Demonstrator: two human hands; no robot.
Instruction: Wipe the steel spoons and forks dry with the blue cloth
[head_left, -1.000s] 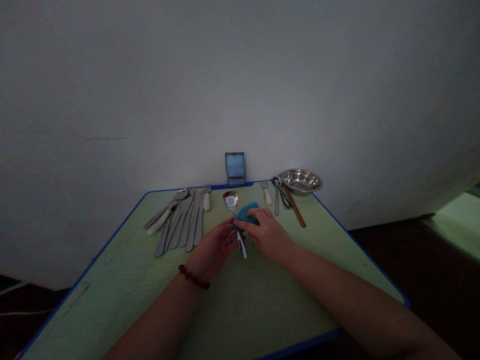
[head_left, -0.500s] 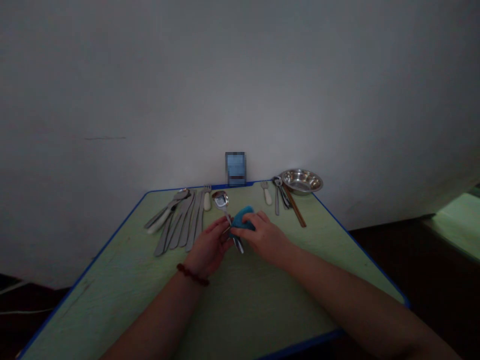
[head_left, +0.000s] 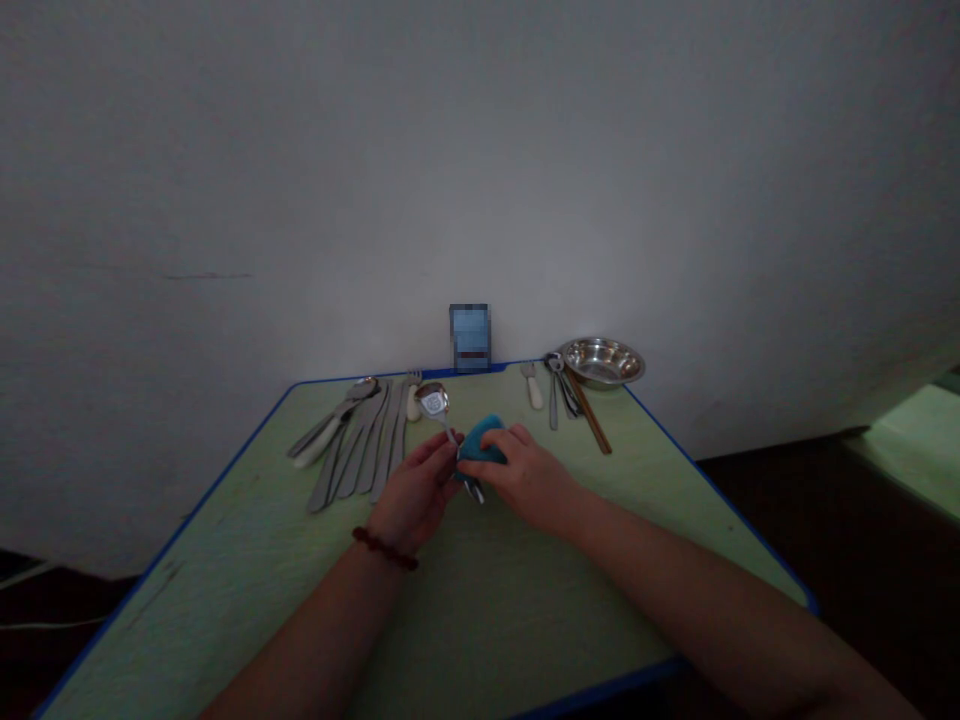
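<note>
The left hand [head_left: 412, 492] and right hand [head_left: 527, 477] curl close together, forearms angling inward.

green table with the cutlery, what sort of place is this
Probably a plain indoor kitchen or dining space: table knives, a steel bowl and wooden chopsticks lie on a green-topped table.

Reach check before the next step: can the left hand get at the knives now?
Likely yes: the knives lie right beside the left hand with nothing between them, though it would probably have to release the spoon first.
</note>
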